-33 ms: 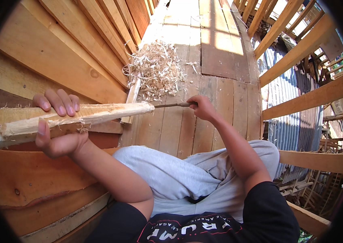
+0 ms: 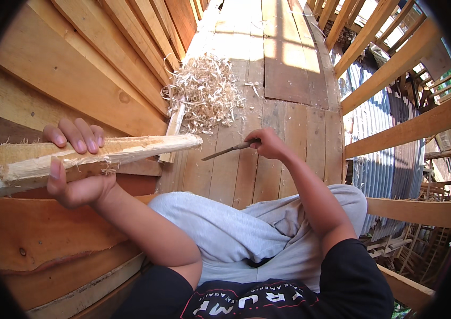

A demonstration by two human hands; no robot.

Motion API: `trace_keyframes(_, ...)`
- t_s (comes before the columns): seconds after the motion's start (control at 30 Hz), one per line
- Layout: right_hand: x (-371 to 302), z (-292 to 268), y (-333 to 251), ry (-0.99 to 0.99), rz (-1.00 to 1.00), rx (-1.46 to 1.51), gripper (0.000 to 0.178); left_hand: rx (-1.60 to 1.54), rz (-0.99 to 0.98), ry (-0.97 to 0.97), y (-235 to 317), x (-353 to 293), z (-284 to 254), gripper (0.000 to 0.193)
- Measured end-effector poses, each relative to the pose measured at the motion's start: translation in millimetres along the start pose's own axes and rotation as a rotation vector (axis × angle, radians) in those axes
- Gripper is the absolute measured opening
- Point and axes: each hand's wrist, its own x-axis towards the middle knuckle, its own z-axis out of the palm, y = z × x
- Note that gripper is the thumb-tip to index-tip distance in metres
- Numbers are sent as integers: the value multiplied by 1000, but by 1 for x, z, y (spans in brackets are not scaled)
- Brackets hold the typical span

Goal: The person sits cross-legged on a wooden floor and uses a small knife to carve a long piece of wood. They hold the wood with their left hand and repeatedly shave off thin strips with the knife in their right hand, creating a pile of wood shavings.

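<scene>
My left hand [image 2: 76, 167] grips a long, rough pale wooden stick [image 2: 130, 151] that lies almost level, its split, frayed end running off the left edge. Its thinner carved tip points right. In my right hand [image 2: 268, 143] is a knife [image 2: 228, 150] with a narrow dark blade. The blade points left, and its tip sits just below and to the right of the stick's tip, apart from it. Both forearms reach out over my lap in grey trousers [image 2: 236, 228].
A heap of pale wood shavings [image 2: 207, 93] lies on the plank floor [image 2: 289, 69] ahead. Stacked wooden boards [image 2: 76, 58] rise on the left. On the right, timber rails [image 2: 401, 64] fence the floor's edge above corrugated metal roofing [image 2: 379, 159].
The knife's tip has dropped slightly, from level with the stick's tip to just below it. The left hand and the stick have hardly moved.
</scene>
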Motion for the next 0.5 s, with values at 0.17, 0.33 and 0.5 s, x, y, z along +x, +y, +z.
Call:
trace_keyframes(0.17, 1, 0, 13, 131, 99, -8, 26, 18, 22, 28, 1, 0, 2, 33)
trace_keyframes(0.33, -1, -17, 6, 13, 49, 67, 25, 103, 69, 108, 4, -2, 2, 30)
trace_keyframes(0.5, 0, -4, 6, 103, 41, -84, 25, 270, 114, 437, -11, 2, 15, 26)
